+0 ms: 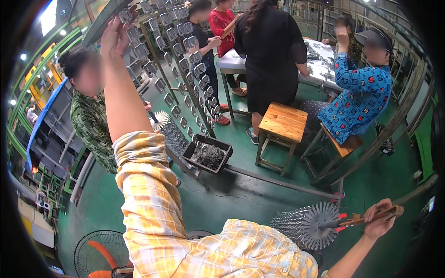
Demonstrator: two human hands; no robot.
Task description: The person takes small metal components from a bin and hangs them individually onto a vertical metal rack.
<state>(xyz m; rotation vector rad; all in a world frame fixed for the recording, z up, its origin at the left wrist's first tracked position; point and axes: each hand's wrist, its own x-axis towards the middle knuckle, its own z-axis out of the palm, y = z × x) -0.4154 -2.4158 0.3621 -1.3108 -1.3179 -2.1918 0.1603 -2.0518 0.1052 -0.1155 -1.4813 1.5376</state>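
Observation:
My left hand (pixel 116 39) is raised high at the upper left, beside a grey metal beam (pixel 103 22) and the top of a rack with rows of small silver metal parts (pixel 181 62). Its fingers are bent near one of these parts; what they grip is partly hidden. Low on the right, my right hand (pixel 379 221) closes around a flat brown bar (pixel 391 213). This bar reaches toward the shaft of a round rack with many metal prongs (pixel 320 225), just left of the hand. Whether bar and shaft are joined, I cannot tell.
A black bin (pixel 226 162) of thin dark metal pieces stands below the hanging parts. A person in green patterned clothing (pixel 90 118) is close on the left. Several people surround a white table (pixel 232 61). A wooden stool (pixel 282 121), low metal rail (pixel 273 182) and fan (pixel 99 252) stand around.

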